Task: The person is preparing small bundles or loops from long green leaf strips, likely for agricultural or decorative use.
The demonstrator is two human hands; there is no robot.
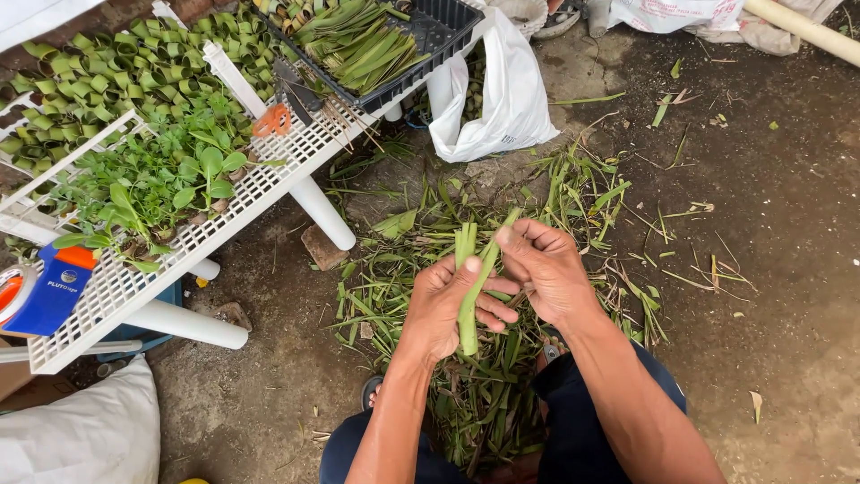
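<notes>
Seen from above, a seated person's left hand (445, 305) was closed around a green stalk (469, 309), which stood nearly upright through the fist, its lower end poking out below. The right hand (544, 269), palm down beside it, pinched a leaf strip (497, 240) at the stalk's top. Leaf trimmings (403, 269) littered the ground under both hands. Farther off, orange scissors (271, 121) lay near the front edge of a white rack (116, 287).

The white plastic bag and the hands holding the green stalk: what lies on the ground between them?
In the head view, cut green leaf scraps cover the dirt between the white bag and the stalk.
</notes>
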